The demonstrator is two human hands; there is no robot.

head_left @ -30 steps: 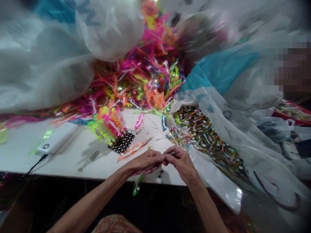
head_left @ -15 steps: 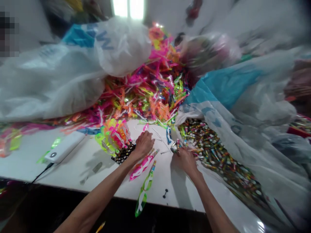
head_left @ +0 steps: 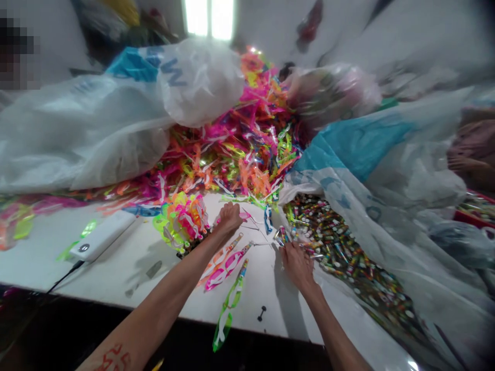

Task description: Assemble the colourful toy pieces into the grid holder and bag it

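My left hand (head_left: 231,216) is closed over the middle of the white table (head_left: 266,283), with a pink piece (head_left: 244,216) showing at its fingertips. My right hand (head_left: 296,260) has its fingers bent around small shiny, colourful pieces (head_left: 281,236). Between the hands lie thin sticks (head_left: 262,237) and a blue strip (head_left: 268,219). Nearer the front are an orange strip (head_left: 220,257), a pink one (head_left: 228,269) and a long green one (head_left: 231,309), which hangs over the table edge. A bundle of bright strips (head_left: 187,219) stands left of my left hand.
Bright plastic strips (head_left: 232,149) form a big heap at the back, between large white bags (head_left: 96,129). Many small colourful pieces (head_left: 348,252) spill from a bag on the right. A white power bank (head_left: 102,237) with a cable sits left; a small black part (head_left: 262,313) lies in front.
My left hand has turned and closed more, and its forearm has shifted. The orange strip now shows beside the pink one. My right hand has barely moved.
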